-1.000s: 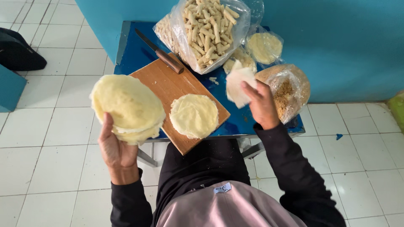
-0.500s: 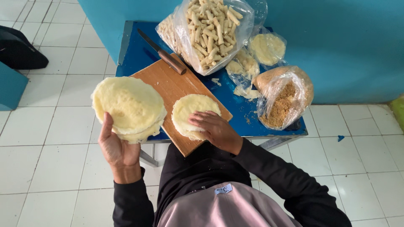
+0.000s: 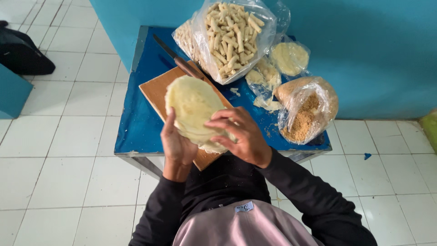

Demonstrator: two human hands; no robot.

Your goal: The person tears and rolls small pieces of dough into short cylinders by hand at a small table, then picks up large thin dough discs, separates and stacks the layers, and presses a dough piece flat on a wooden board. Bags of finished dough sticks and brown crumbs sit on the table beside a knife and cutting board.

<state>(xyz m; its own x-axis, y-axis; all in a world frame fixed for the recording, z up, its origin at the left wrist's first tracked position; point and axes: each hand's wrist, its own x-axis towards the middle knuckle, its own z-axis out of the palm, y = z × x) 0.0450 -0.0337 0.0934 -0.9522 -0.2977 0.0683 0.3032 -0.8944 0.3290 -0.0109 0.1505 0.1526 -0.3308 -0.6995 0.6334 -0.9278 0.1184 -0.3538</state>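
Wrappers (image 3: 193, 107), a pale stack, sit above the board (image 3: 154, 93), gripped from below by the left hand (image 3: 176, 145); the right hand (image 3: 241, 134) pinches their near edge; a knife (image 3: 180, 61) lies behind the board.

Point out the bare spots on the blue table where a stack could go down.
Free: the table's left strip, beside the board, and the far-left corner behind the knife. Crowded: the right half, with bags and crumbs bag.

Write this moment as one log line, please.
left hand: holds stack of pale round thin wrappers | right hand: fingers on stack edge | below: brown wooden cutting board on blue table
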